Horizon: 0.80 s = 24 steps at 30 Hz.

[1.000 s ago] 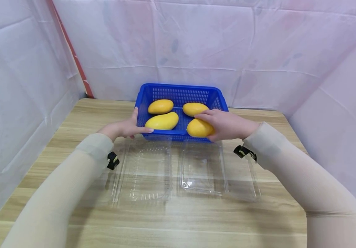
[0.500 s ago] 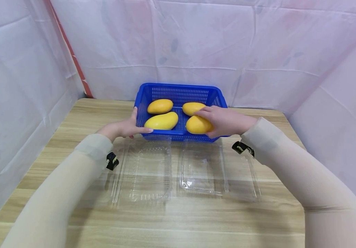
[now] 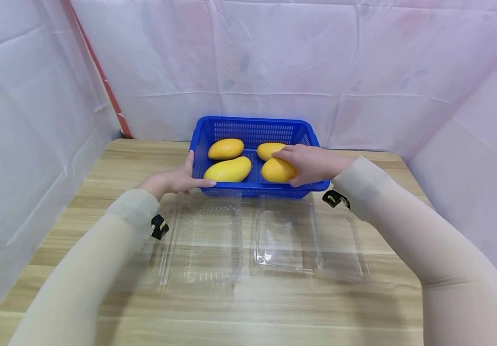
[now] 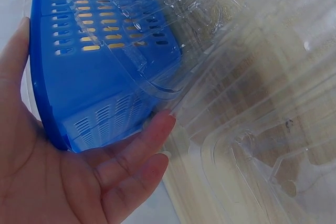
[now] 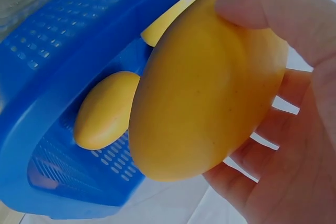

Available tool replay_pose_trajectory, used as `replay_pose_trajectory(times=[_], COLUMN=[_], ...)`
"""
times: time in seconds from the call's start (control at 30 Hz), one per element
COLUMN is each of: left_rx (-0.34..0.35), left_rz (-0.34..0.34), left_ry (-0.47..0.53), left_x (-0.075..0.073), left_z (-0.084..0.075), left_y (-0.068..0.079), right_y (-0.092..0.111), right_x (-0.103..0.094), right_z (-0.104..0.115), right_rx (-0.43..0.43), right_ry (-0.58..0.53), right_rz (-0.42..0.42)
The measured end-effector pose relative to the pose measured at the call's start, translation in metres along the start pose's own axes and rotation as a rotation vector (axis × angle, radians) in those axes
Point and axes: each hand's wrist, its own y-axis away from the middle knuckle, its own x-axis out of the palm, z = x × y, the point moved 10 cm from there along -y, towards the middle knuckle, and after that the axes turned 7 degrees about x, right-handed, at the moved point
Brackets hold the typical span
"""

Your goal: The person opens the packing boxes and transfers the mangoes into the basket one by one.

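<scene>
A blue plastic basket (image 3: 259,192) with slotted walls stands at the back of the table in the head view. My left hand (image 3: 174,180) grips its front left corner; the left wrist view shows thumb and fingers on either side of the blue wall (image 4: 79,82). With my right hand (image 3: 315,166) I hold a yellow mango (image 3: 278,170) just over the basket's front right part. The right wrist view has the thumb across this mango (image 5: 205,87), the fingers behind it. Several more mangoes lie in the basket: a long one (image 3: 228,169), one behind it (image 3: 226,149), and one partly covered (image 3: 267,150).
Two clear plastic clamshell boxes lie open before the basket, a left one (image 3: 214,240) and a right one (image 3: 285,240). The right box's lid (image 3: 343,250) spreads to the right. Pale cloth walls (image 3: 283,62) enclose the wood-grain table (image 3: 248,312).
My right hand has shifted back and slightly left with the mango, away from the basket's front rim, so more of the front right corner shows. The left hand keeps its place on the basket.
</scene>
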Motion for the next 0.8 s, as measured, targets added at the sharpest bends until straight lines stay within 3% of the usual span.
replay_pose_trajectory(times=[0.8], left_rx=[-0.005], left_rz=[-0.003], left_ry=[0.013], left_x=[0.001], left_z=[0.002], left_y=[0.002], right_y=[-0.015], right_x=[0.003], right_z=[-0.011], right_rx=[0.048], right_ry=[-0.018], right_rz=[0.064])
